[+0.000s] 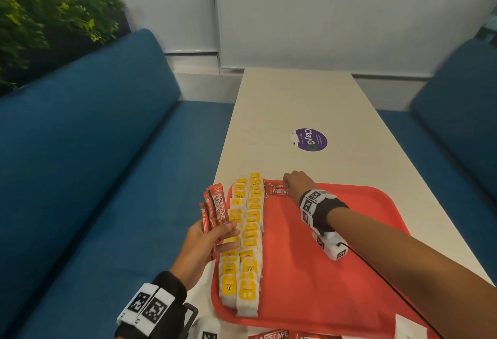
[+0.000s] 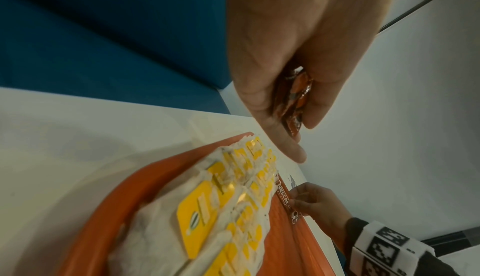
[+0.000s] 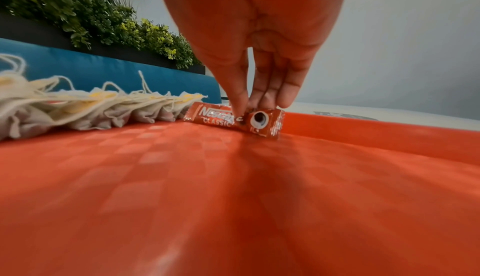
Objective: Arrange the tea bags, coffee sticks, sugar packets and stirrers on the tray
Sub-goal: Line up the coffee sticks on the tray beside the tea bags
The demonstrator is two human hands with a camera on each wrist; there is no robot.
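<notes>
Right hand (image 1: 298, 184) pinching one coffee stick (image 3: 232, 118) flat at the red tray's (image 1: 317, 279) far edge beside the tea bags (image 1: 246, 242), left hand (image 1: 200, 247) gripping a bundle of sticks (image 1: 215, 208) over the tray's left rim.

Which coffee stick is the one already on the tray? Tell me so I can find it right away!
Find the red tray and its two rows of yellow tea bags. At their far end, by the tray's far edge, one red coffee stick lies flat under the right hand. The other sticks stand bunched in the left hand.
</notes>
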